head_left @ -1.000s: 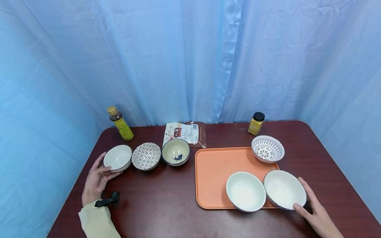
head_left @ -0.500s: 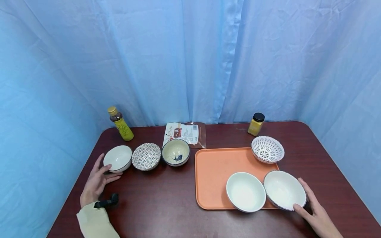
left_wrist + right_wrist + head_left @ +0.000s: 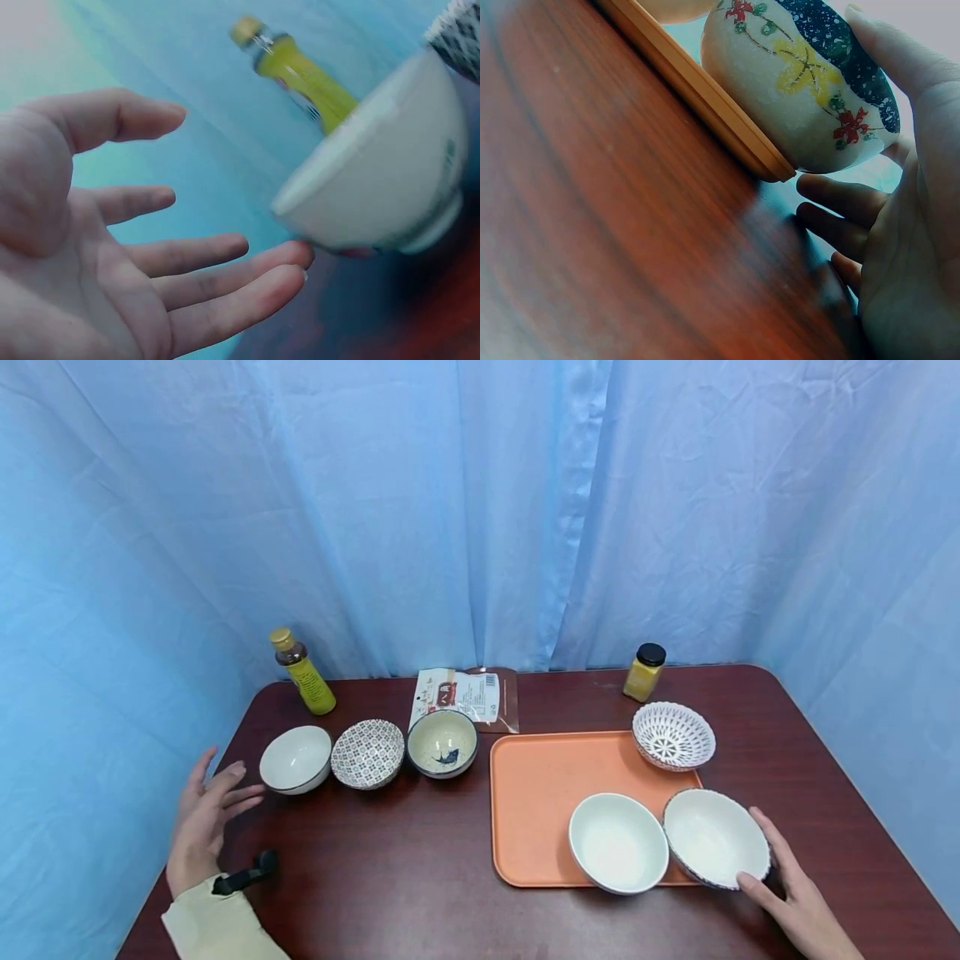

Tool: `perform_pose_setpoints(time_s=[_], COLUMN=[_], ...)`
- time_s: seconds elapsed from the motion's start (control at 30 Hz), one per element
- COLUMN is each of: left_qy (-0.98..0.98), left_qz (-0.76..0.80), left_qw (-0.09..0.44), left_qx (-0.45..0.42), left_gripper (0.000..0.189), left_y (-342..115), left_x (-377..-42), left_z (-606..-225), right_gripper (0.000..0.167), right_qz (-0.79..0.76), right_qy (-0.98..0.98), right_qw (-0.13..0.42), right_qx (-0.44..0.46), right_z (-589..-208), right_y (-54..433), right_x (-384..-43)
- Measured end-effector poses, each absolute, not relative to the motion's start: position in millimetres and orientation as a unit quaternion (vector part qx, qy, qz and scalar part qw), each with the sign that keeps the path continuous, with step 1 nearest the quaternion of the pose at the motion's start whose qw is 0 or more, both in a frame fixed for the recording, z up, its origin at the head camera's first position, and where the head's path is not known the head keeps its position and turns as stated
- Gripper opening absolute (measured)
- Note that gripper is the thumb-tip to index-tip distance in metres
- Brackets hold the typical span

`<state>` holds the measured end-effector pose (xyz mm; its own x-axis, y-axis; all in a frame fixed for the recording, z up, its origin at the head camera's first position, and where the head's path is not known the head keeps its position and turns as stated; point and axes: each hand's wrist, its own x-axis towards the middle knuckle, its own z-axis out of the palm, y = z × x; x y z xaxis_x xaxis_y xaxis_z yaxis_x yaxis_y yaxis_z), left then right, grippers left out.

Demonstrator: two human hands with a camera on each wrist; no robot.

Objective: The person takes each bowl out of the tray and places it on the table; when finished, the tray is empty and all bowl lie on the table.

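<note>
My left hand [image 3: 202,827] is off to the left of a small white bowl [image 3: 296,761], fingers spread and touching nothing in the head view. The left wrist view shows the open palm with the bowl [image 3: 397,157] just beyond the fingertips. At the right, my right hand [image 3: 798,893] holds a white bowl [image 3: 716,839] by its side, thumb at the rim. That bowl's outside [image 3: 780,97] carries painted flowers and a dark speckled band in the right wrist view. It sits at the right edge of an orange tray [image 3: 528,810], against another white bowl [image 3: 618,843].
A patterned bowl [image 3: 368,754] and a fish bowl [image 3: 443,745] stand in a row with the small white bowl. Behind are a sauce bottle [image 3: 310,681], a spice packet [image 3: 487,693] and a yellow jar [image 3: 643,675]. A scalloped bowl [image 3: 674,737] stands at the tray's far right corner.
My left hand has let go of the small white bowl and moved away to the left and toward me. The right hand and its bowl have stayed in place.
</note>
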<state>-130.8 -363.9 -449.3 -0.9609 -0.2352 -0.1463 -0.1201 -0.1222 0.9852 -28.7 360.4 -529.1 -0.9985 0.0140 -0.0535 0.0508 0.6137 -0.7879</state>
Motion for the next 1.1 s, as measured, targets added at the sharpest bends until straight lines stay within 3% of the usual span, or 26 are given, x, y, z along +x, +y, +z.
perform_pose_setpoints(time_s=[0.2, 0.5, 0.87, 1.1], left_qy=[-0.669, -0.65, -0.646, -0.653], left_qz=[-0.729, -0.746, -0.725, -0.711], left_qw=[0.1, 0.123, 0.061, 0.01], left_qx=[0.108, -0.078, -0.231, -0.26], left_gripper=[0.081, 0.066, 0.068, 0.069], left_y=[-347.5, -295.8, -219.9, -183.7], left_x=[-126.4, -129.7, -143.5, -144.7], left_z=[-422.3, -390.4, -381.8, -383.9], right_gripper=[0.082, 0.083, 0.083, 0.084], right_qz=[-0.449, -0.431, -0.436, -0.439], right_qy=[0.893, 0.902, 0.9, 0.898], right_qw=[0.022, 0.002, 0.01, 0.02], right_qx=[0.02, 0.007, 0.011, 0.017], right_z=[-528.8, -530.1, -531.5, -530.0], right_y=[360.2, 359.8, 361.5, 362.0], right_x=[-28.4, -29.0, -27.9, -28.9])
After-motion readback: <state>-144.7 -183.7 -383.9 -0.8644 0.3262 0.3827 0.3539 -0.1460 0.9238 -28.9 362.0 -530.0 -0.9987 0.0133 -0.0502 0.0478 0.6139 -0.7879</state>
